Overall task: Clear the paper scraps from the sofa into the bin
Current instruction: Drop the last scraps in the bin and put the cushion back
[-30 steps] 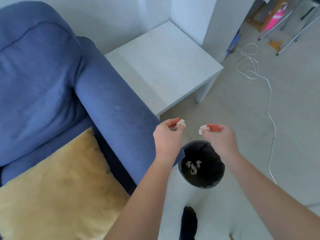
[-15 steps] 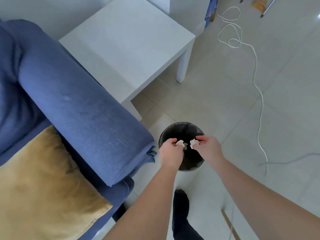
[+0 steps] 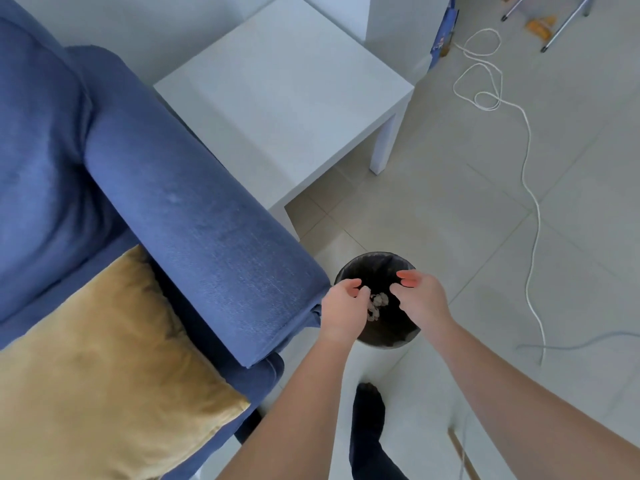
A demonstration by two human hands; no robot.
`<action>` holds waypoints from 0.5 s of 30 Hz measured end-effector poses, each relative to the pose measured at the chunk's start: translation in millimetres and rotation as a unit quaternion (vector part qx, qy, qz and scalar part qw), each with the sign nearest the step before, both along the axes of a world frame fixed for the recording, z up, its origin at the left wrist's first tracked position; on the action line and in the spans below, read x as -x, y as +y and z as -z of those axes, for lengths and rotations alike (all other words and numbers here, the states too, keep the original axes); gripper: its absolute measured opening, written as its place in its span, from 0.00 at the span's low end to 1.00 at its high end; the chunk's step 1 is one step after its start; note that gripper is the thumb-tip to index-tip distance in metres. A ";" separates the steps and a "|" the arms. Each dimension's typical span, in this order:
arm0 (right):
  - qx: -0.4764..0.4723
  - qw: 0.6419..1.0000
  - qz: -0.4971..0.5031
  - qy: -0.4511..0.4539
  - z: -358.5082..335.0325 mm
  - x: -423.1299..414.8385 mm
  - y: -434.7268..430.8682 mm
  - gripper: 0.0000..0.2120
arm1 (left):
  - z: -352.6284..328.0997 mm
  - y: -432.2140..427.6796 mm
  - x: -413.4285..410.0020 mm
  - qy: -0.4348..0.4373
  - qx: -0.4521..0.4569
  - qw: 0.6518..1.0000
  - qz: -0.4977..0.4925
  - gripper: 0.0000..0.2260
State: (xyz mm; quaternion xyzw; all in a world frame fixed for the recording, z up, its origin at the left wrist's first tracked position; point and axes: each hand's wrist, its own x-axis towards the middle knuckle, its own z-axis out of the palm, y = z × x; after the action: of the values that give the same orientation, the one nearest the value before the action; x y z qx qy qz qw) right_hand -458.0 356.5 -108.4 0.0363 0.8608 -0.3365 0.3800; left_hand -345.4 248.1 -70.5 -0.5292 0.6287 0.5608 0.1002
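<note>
We find no readable text, label, brand, number or sign anywhere in this view. The only candidate is the blue printed panel (image 3: pixel 440 39) leaning beside the white wall at the top right, which carries some small coloured markings, but they are too small and blurred for us to make out as letters.

The pale tiled floor (image 3: pixel 450 220) carries a black bin (image 3: pixel 375 263) beside the blue sofa (image 3: pixel 194 216); a white side table (image 3: pixel 287 95) stands close by; a white cable (image 3: pixel 530 188) trails across the tiles.
</note>
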 end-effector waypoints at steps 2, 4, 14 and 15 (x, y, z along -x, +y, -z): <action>0.016 1.000 -0.002 0.011 -20.1 -7.2 -15.6 0.19 | -22.6 -12.6 -9.1 0.028 0.003 0.999 -0.031 0.17; 0.043 0.999 0.000 0.018 -39.6 -18.3 -33.0 0.18 | -46.8 -26.8 -23.0 0.054 0.008 0.997 -0.062 0.17; 0.144 0.987 -0.020 0.060 -131.9 -124.9 -153.4 0.13 | -117.8 -145.2 -158.2 0.110 0.062 0.971 -0.205 0.16; 0.149 0.986 -0.032 0.060 -137.3 -137.7 -167.1 0.12 | -121.0 -158.1 -175.0 0.109 0.066 0.967 -0.219 0.15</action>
State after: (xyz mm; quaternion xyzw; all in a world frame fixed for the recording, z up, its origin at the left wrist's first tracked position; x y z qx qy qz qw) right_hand -320.3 189.3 28.9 -0.0687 0.8228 -0.4505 0.3395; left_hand -170.4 90.0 50.5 -0.5954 0.5402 0.5805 -0.1292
